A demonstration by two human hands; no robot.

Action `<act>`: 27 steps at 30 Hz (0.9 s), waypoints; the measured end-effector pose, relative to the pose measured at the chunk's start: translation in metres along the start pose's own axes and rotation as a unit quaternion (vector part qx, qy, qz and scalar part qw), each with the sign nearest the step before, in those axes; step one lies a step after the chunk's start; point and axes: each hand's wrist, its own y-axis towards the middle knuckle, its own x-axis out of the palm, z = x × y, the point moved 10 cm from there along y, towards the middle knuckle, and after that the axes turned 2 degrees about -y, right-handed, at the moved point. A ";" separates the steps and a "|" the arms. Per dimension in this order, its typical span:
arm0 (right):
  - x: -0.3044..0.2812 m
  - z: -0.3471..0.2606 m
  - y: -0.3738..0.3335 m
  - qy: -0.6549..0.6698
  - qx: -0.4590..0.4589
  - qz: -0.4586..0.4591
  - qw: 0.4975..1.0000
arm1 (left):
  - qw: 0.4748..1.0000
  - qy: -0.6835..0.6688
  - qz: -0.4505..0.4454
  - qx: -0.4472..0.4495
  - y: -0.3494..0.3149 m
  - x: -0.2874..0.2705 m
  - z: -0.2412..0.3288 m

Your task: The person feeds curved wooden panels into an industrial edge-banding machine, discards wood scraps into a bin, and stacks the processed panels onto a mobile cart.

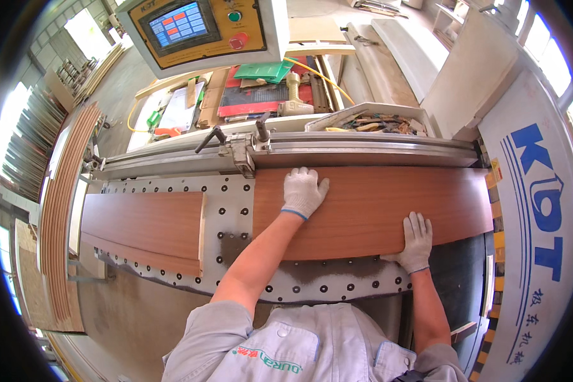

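Note:
A long reddish-brown wood-grain board (pixel 363 204) lies flat on the machine's pale table (pixel 219 226), its far side along the metal fence (pixel 363 145). White-gloved, my left hand (pixel 304 191) rests palm down on this board near its far edge, thumb spread from the fingers. My right hand (pixel 415 243), also gloved, lies at the near edge with its fingers stretched over the top and its thumb out along the edge. A metal stop block (pixel 240 153) with a black lever sits on the fence at the board's left end.
A second brown board (pixel 143 226) lies on the table to the left. Beyond the fence are a beige nail gun (pixel 294 95) and a tray of scraps (pixel 379 122). A control panel (pixel 197 32) hangs above; a white machine housing (pixel 535 210) stands right. Stacked boards (pixel 57 223) stand at far left.

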 end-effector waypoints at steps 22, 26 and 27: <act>-0.121 0.090 -0.125 -0.024 0.336 0.072 0.939 | 0.931 -0.014 -0.208 0.300 -0.099 0.018 0.191; -0.134 0.240 -0.304 -0.177 0.602 -0.010 0.779 | 0.931 -0.010 -0.214 0.297 -0.099 0.016 0.198; -0.125 0.278 -0.345 -0.102 0.704 -0.119 0.693 | 0.933 -0.014 -0.204 0.296 -0.099 0.016 0.192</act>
